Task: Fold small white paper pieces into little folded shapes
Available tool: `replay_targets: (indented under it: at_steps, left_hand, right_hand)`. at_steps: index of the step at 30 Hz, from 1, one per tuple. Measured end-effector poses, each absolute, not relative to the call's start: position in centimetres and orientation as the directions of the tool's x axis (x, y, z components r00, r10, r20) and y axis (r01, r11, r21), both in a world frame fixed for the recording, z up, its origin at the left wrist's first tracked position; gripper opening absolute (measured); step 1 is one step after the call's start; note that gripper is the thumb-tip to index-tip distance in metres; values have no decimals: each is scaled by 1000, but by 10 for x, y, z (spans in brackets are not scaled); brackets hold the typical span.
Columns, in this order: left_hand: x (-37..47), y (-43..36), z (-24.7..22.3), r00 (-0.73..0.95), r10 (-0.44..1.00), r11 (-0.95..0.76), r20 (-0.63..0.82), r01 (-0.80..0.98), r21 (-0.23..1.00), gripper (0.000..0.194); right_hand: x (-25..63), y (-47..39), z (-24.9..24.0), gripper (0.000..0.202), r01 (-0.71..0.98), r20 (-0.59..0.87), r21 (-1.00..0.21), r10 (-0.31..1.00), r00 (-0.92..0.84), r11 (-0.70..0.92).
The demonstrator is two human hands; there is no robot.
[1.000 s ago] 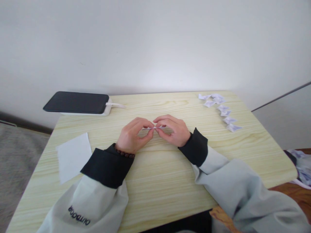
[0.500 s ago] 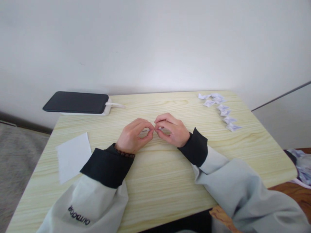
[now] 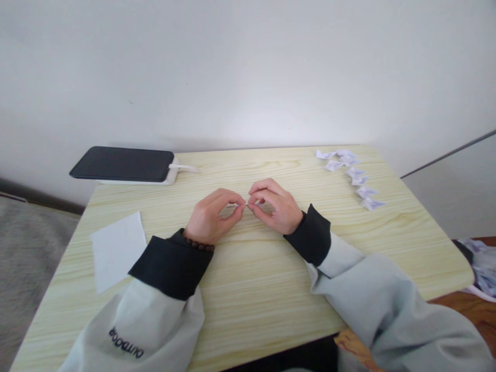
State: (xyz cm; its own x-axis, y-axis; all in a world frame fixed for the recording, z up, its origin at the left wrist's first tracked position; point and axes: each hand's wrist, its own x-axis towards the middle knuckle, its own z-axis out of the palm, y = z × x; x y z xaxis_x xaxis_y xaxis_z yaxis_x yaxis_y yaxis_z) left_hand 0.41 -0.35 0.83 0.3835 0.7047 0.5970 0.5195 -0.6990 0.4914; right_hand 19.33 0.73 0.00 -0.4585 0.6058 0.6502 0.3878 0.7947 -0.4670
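Observation:
Above the middle of the table, my left hand (image 3: 215, 214) and my right hand (image 3: 276, 205) meet almost fingertip to fingertip. Each one pinches a small piece of white folded paper (image 3: 246, 205) between thumb and fingers. Only thin slivers of the paper show between and behind the fingers, so its shape is mostly hidden. To the left of my left hand lies a flat white sheet of paper (image 3: 118, 253). Several small folded paper figures (image 3: 366, 191) stand in a curved row at the table's right rear, beyond my right hand.
A black phone-like slab (image 3: 124, 163) rests on a white block at the back left, with a short white cable (image 3: 186, 168) at its end. The pale wooden table (image 3: 248, 289) stands against a white wall (image 3: 248, 72). A bag of crumpled items (image 3: 482, 263) sits beyond the right edge.
My right hand's fingers have shifted very slightly up and right, and a little more paper shows between the fingertips. The rest stays as it was.

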Motion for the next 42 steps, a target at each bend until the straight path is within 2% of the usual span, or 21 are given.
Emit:
replay_targets:
  at_steps: [11, 21, 28, 32, 37, 40, 42]
  left_hand:
    - [3, -4, 6, 302, 744, -633, 596, 605, 483, 11]
    - [2, -4, 6, 302, 713, -641, 632, 646, 415, 7]
    - [2, -4, 6, 268, 754, -611, 599, 622, 490, 7]
    - [2, -3, 6, 272, 786, -591, 555, 592, 547, 11]
    - [1, -2, 6, 173, 882, -455, 439, 558, 694, 15]
    - [0, 0, 4, 127, 917, -390, 378, 490, 780, 13]
    - [0, 0, 3, 121, 934, -354, 336, 440, 825, 13]
  right_hand:
    - [193, 10, 2, 8, 453, 675, -478, 645, -359, 753]
    - [193, 8, 2, 13, 488, 639, -440, 645, -419, 754]
    - [192, 8, 4, 17, 535, 646, -368, 623, -441, 760]
    - [194, 10, 2, 15, 511, 648, -416, 639, -414, 752]
    - [195, 10, 2, 16, 508, 606, -509, 709, -361, 695]
    - [193, 10, 1, 15, 478, 533, -617, 779, -330, 625]
    - [192, 10, -1, 16, 414, 448, -736, 844, -295, 535]
